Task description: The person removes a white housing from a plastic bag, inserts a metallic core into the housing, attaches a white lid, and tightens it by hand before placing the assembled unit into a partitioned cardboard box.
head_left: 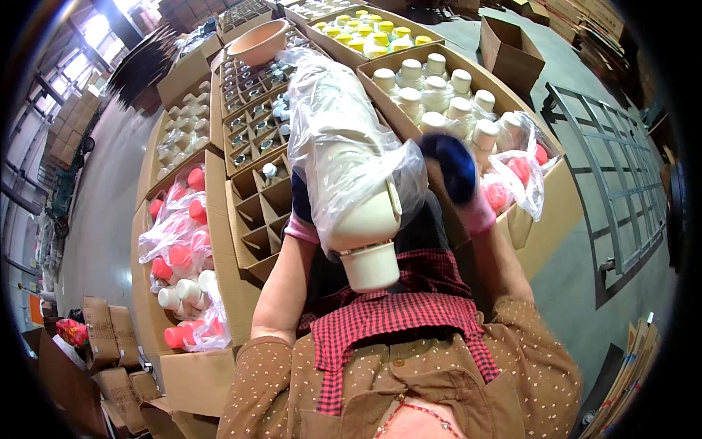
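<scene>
A large cream vacuum flask (358, 216) with a side handle and a cup-like lid (371, 267) lies tilted in front of me, its lid end toward my body. A clear plastic bag (329, 95) covers most of it, leaving the lid bare. My left hand (300, 201), in a dark blue glove with a pink cuff, holds the flask from its left side; most of the fingers are hidden behind it. My right hand (457, 172), gloved the same way, is off the flask to its right, beside the carton of white-capped flasks (459, 110). Motion smears its fingers.
At left stands a carton of bagged red- and white-capped flasks (191, 256). Divided cartons (256, 212) lie ahead, with an orange basin (259, 44) on top. Yellow-capped flasks (369, 33) stand farther back. A metal frame (614, 168) lies at right; flattened cardboard (629, 380) leans at lower right.
</scene>
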A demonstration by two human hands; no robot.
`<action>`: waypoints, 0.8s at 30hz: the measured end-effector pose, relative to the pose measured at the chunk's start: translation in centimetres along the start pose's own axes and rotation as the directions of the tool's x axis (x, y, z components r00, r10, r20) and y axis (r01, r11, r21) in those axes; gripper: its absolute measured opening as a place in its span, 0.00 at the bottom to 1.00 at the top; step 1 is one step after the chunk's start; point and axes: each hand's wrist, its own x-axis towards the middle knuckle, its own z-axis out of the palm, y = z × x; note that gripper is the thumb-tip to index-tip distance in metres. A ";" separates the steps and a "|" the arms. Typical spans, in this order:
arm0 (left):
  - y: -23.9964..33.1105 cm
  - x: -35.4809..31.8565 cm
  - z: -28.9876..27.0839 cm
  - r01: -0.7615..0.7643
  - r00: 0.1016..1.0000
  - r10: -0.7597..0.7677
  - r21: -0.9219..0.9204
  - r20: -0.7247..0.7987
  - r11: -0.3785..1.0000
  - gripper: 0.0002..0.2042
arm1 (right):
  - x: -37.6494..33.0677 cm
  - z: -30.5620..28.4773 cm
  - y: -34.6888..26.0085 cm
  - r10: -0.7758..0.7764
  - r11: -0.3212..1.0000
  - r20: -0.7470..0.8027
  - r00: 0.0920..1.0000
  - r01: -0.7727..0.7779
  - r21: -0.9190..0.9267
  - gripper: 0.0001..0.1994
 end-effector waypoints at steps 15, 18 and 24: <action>13.1 0.2 2.5 -0.367 0.836 0.544 0.814 0.076 0.449 0.34 | 10.9 8.7 0.1 0.185 0.855 0.290 0.939 -0.299 0.423 0.26; 8.4 -1.4 1.7 -0.356 0.859 0.303 0.907 0.413 -0.224 0.47 | 9.3 7.0 4.3 0.114 0.638 0.388 0.915 -0.366 0.677 0.30; 15.9 4.9 2.8 -0.153 0.981 0.180 0.869 0.075 0.470 0.17 | 11.8 14.7 0.2 0.062 0.900 0.557 0.828 -0.288 0.328 0.21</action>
